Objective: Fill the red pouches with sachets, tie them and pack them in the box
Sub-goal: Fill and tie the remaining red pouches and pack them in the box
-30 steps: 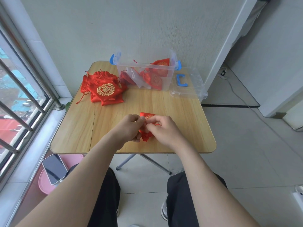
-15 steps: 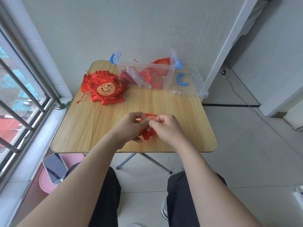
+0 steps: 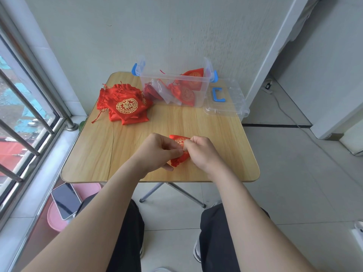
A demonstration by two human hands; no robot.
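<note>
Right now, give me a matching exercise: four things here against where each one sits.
Things: 1 loose pouch; 2 pouch pile; 3 box lid; 4 phone.
Places: a far right corner of the table; b on the pink stool; c between left hand and right hand; d far left of the table.
Pairs: 1-c; 2-d; 3-a; 4-b.

light wooden square folding table (image 3: 216, 124) standing before me | dark-screened rectangular smartphone (image 3: 65, 201) lying on round pink stool (image 3: 54, 220) beside my left knee | silver metal window bars (image 3: 29, 106) running along my left
</note>
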